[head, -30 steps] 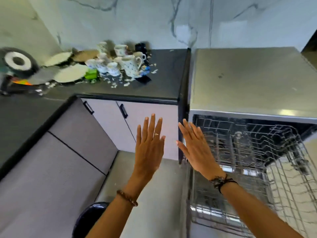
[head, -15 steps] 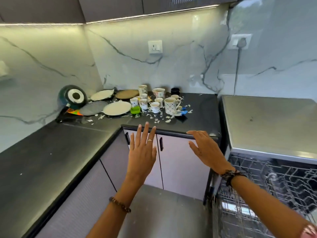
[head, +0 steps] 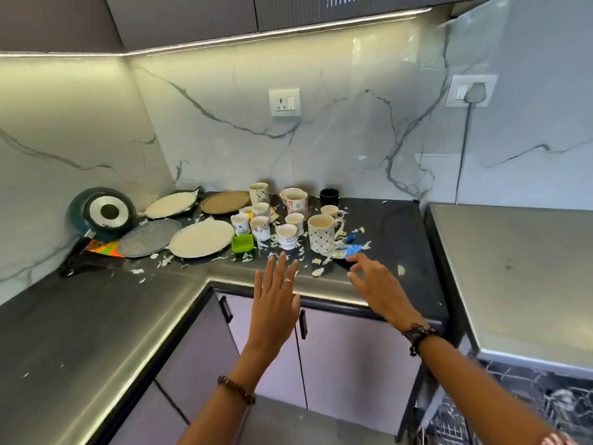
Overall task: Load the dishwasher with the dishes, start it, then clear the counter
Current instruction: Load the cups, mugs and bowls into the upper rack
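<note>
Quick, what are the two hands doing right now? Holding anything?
Left hand: open, fingers straight, holding nothing.
Right hand: open, fingers loosely bent, holding nothing.

Dishwasher rack cut off bottom-right

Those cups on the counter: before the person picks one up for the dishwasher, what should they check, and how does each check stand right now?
1. Left hand free: ok, fingers straight, holding nothing.
2. Right hand free: ok, fingers relaxed over the counter edge, holding nothing.
3. Nearest cup within reach: ok, likely; the large patterned mug stands upright just beyond the right hand.
4. Clear path to it: not ok, white scraps and a blue wrapper lie around its base.
5. Cups empty: cannot tell, their insides show only partly.
6. Dishwasher rack open with room: cannot tell, only a corner shows.
</note>
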